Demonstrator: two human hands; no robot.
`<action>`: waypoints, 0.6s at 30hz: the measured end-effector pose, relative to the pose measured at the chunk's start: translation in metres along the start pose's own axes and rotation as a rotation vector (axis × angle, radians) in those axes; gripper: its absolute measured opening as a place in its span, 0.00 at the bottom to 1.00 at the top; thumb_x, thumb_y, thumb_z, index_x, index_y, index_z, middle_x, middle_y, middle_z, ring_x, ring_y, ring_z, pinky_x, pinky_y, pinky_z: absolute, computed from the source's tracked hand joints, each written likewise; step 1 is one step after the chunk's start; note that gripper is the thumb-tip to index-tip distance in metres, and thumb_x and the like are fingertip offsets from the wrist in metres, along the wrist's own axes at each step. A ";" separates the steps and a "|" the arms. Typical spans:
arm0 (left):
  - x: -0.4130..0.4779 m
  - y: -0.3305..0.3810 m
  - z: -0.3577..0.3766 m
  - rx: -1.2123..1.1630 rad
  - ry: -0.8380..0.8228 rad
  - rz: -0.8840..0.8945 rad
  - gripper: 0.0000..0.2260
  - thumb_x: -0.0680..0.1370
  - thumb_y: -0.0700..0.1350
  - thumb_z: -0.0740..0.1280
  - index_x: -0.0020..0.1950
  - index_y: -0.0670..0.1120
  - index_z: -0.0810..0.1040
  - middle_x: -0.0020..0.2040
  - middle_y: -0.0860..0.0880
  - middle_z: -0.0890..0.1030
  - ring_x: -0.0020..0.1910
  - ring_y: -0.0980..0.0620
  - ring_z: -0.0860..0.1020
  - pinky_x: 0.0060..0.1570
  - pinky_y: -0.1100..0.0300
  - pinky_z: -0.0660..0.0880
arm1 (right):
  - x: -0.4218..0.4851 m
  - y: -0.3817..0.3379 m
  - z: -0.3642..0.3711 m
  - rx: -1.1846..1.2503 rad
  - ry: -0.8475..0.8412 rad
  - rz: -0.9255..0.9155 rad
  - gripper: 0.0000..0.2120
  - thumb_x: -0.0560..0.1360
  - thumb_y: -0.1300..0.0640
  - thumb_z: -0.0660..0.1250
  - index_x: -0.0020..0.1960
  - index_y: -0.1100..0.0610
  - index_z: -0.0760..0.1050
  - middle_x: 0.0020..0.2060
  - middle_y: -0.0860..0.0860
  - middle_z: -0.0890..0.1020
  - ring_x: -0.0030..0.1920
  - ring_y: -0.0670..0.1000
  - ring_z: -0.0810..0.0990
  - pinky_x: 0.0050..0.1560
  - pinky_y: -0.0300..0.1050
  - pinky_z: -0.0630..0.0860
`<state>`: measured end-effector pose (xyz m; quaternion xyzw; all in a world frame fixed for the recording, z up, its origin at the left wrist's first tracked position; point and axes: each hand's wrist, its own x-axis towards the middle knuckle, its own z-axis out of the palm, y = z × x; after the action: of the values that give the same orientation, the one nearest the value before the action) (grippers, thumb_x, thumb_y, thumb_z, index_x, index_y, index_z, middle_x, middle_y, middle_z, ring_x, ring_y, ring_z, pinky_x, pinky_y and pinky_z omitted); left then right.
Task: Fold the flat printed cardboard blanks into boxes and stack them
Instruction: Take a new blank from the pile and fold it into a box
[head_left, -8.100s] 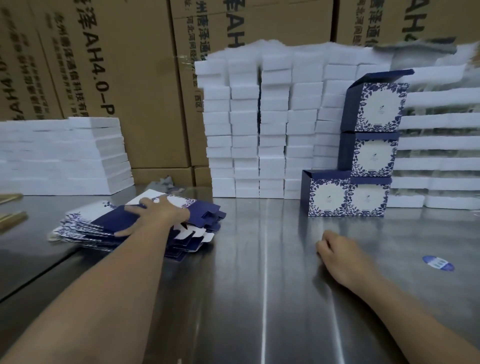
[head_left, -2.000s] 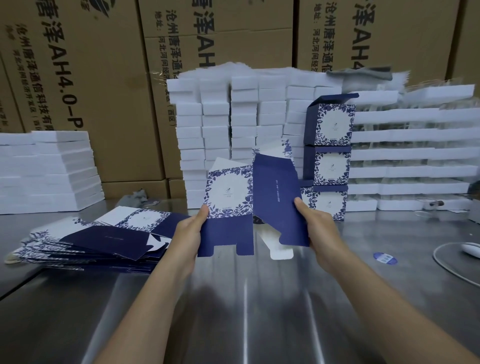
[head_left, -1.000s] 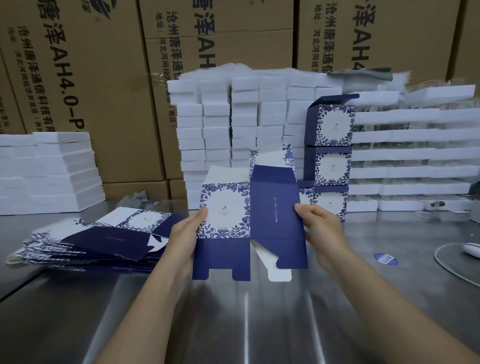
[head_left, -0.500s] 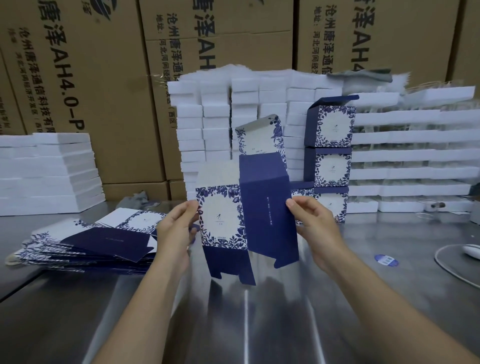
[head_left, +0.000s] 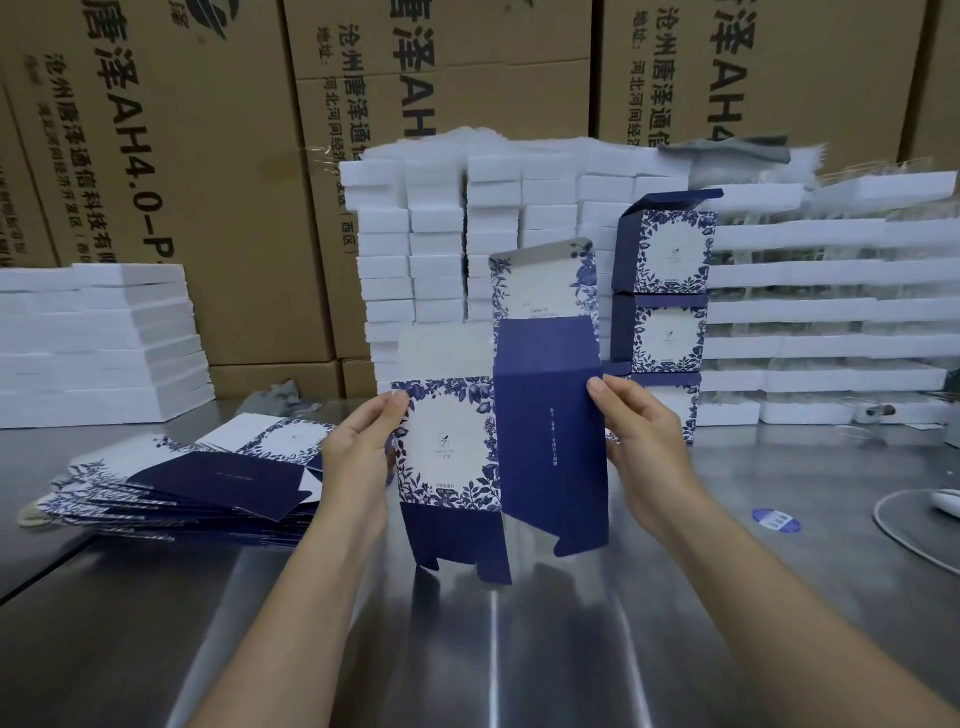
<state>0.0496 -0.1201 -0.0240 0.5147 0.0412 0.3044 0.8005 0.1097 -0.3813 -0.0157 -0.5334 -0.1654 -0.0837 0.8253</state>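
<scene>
1. Blank stands upright above the table, long axis vertical, bottom flaps hanging down.
2. Our left hand pinches its floral edge and our right hand its navy edge, equally near; pushing inward should square it.

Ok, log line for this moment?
blank: half-opened, upright | left hand: grips blank | right hand: grips blank | boxes: stacked behind

The left brown carton is showing "泽AH4.0-P" in big black print, w/ smaller "沧州唐泽通信科技有" beside it. The middle carton is carrying "地址: 河北河间经济开发区(西区)". Print on the blank & the blue sticker is looking too small to read.
</scene>
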 end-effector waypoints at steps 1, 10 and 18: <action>-0.002 0.001 0.002 -0.002 -0.011 -0.004 0.09 0.78 0.50 0.77 0.54 0.47 0.88 0.49 0.48 0.85 0.42 0.52 0.78 0.40 0.59 0.73 | 0.000 0.000 0.000 0.002 0.015 -0.003 0.12 0.81 0.53 0.73 0.61 0.58 0.83 0.57 0.53 0.87 0.52 0.48 0.83 0.51 0.45 0.77; -0.002 0.006 0.005 -0.059 -0.031 0.021 0.09 0.79 0.51 0.75 0.56 0.50 0.88 0.54 0.48 0.87 0.47 0.52 0.82 0.45 0.56 0.76 | 0.000 -0.005 -0.003 0.008 0.035 -0.040 0.04 0.79 0.55 0.75 0.52 0.55 0.85 0.49 0.50 0.88 0.47 0.47 0.84 0.49 0.45 0.77; 0.003 0.008 -0.001 -0.240 0.052 0.032 0.18 0.78 0.47 0.77 0.66 0.44 0.84 0.61 0.44 0.87 0.65 0.43 0.83 0.70 0.40 0.76 | -0.004 -0.001 0.002 -0.042 -0.057 -0.001 0.10 0.80 0.54 0.74 0.57 0.58 0.86 0.56 0.54 0.88 0.51 0.49 0.84 0.53 0.49 0.80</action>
<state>0.0478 -0.1156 -0.0167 0.4076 0.0172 0.3330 0.8501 0.1055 -0.3796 -0.0156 -0.5527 -0.1874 -0.0723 0.8088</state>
